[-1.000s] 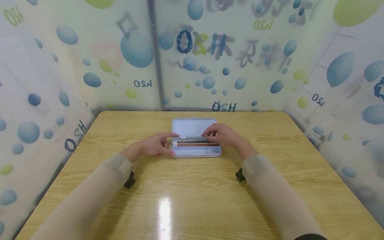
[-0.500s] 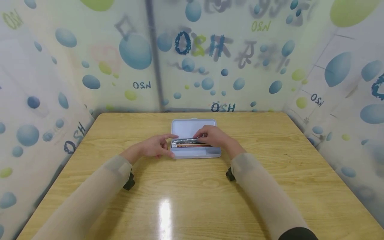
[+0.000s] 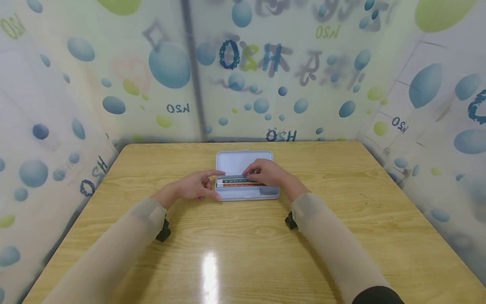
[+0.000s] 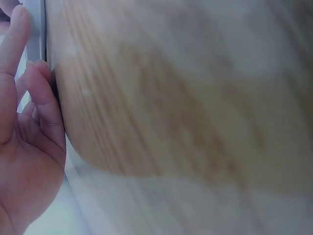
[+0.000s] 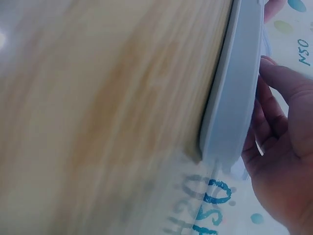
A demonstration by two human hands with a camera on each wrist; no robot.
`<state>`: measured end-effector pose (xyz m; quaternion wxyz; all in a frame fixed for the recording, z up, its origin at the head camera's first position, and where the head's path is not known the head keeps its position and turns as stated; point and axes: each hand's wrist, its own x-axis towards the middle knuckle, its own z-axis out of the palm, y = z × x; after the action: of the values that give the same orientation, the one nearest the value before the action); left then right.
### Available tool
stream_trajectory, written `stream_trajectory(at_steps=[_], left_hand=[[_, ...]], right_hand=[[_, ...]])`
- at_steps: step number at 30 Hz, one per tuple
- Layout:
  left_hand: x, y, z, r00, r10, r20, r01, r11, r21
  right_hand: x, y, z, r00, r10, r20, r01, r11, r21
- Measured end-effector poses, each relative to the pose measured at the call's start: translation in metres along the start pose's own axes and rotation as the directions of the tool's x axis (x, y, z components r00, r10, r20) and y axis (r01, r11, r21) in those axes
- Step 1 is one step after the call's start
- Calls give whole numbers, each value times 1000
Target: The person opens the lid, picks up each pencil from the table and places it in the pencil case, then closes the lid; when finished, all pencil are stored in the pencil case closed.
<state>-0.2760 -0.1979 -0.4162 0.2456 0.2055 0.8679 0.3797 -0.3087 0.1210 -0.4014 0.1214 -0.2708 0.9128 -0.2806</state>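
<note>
A pale lilac pencil case [image 3: 238,193] stands with its lid raised near the middle of the table; its side wall fills the upper right of the right wrist view. Several pencils [image 3: 231,184] lie lengthwise in its rear compartment, one of them orange-red. My left hand [image 3: 194,185] holds the left end of the case, index finger at the rear corner and thumb at the front one. Above the pencils my right hand [image 3: 269,172] pinches a greenish pencil [image 3: 236,177] at the rear of the row. That hand hides the pencils' right ends.
The wooden table [image 3: 243,236] surrounds the case and ends at a patterned cloth wall [image 3: 243,101] behind and on both sides. At the front of the case are a long compartment and a small one on its right. Dark devices [image 3: 163,231] sit at the wrists.
My right hand has moved left along the pencils, and the rearmost pencil now lies lower and flatter in the row. My left hand keeps its place on the case.
</note>
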Motion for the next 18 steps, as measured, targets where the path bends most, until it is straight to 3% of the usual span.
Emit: stream_trajectory(at_steps=[6, 12, 16, 18], left_hand=[[3, 1, 0, 1000, 12, 1, -12, 1000, 17], [-2, -6, 2, 1000, 2, -8, -1, 999, 51], [-2, -3, 0, 1000, 23, 12, -23, 999, 22], [-1, 0, -5, 999, 36, -9, -36, 999, 2]], right_hand=[[-15, 13, -11, 999, 40, -34, -39, 998, 39], [-31, 27, -20, 997, 11, -71, -4, 995, 98], [-46, 42, -31, 992, 49, -112, -34, 991, 131], [-52, 50, -37, 987, 80, -138, -60, 987, 146]])
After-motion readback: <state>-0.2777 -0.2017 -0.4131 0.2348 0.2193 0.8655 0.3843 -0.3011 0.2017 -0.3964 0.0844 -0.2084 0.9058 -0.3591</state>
